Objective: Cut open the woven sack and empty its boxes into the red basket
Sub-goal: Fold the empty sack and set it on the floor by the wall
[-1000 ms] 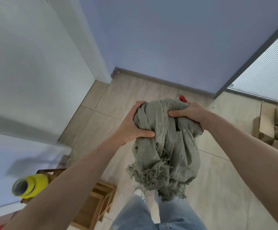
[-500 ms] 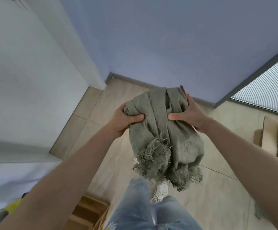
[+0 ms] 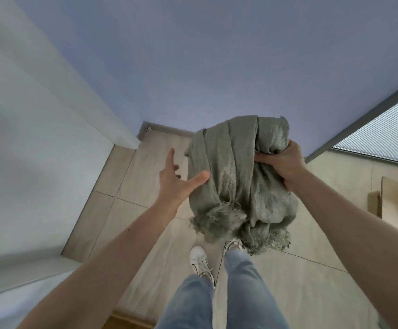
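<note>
The woven sack (image 3: 238, 181) is bunched into a limp grey-green wad, held up in the air over the tiled floor (image 3: 131, 186), frayed cut end dangling just above the person's white sneakers (image 3: 200, 260). It looks flat and empty to me, so I'd guess the boxes are already out, though neither they nor the red basket are anywhere in view.

What could go wrong: only one grip is actually on it. The right hand (image 3: 284, 163) has its fingers clenched into the upper right folds, and that's the whole hold. The fabric is slippery-looking and loosely gathered, so the wad could unroll and drop, or the trailing fringe could get underfoot mid-step.

Relative to the grips: the sack hangs mostly below and to the left of the right hand. The left hand (image 3: 175, 179) is released, fingers spread, sitting just beside the sack's left edge with the thumb laid against the fabric, not grasping anything.

A cardboard box (image 3: 390, 205) sits on the floor at far right.
</note>
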Demonstrator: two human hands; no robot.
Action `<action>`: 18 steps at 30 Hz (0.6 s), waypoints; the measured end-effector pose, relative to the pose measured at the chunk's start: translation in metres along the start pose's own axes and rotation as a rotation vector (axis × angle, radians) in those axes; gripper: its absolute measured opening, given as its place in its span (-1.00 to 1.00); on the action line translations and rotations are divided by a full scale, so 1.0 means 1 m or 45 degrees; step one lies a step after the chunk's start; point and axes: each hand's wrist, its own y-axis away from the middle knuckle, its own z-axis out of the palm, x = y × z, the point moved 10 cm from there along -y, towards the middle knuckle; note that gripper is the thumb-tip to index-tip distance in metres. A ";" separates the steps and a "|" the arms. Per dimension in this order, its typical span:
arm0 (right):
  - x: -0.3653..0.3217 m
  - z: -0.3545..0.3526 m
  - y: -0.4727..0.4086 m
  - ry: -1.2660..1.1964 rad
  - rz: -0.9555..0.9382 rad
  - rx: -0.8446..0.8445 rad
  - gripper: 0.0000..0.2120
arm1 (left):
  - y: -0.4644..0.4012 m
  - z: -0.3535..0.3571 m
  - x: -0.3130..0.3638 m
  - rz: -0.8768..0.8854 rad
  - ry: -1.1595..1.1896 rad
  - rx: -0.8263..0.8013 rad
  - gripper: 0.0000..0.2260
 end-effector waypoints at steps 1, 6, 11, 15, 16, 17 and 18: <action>-0.001 -0.005 -0.011 -0.035 -0.002 0.034 -0.50 | 0.000 -0.004 0.003 -0.016 -0.031 0.108 0.01; -0.003 -0.017 -0.062 -0.103 0.060 0.013 -0.43 | 0.012 0.069 -0.002 -0.626 0.513 -0.359 -0.25; 0.005 -0.001 -0.086 0.000 0.274 -0.316 -0.35 | -0.020 0.124 0.018 -0.654 1.043 -0.591 -0.05; 0.018 0.010 -0.089 0.050 0.490 -0.566 -0.42 | -0.056 0.135 0.021 -0.588 1.274 -0.469 0.15; 0.021 0.012 -0.089 0.049 0.537 -0.599 -0.43 | -0.062 0.137 0.023 -0.584 1.283 -0.453 0.14; 0.024 0.012 -0.089 0.049 0.579 -0.619 -0.44 | -0.070 0.138 0.022 -0.597 1.292 -0.412 0.13; 0.026 0.013 -0.090 0.048 0.609 -0.629 -0.45 | -0.077 0.139 0.021 -0.621 1.311 -0.354 0.12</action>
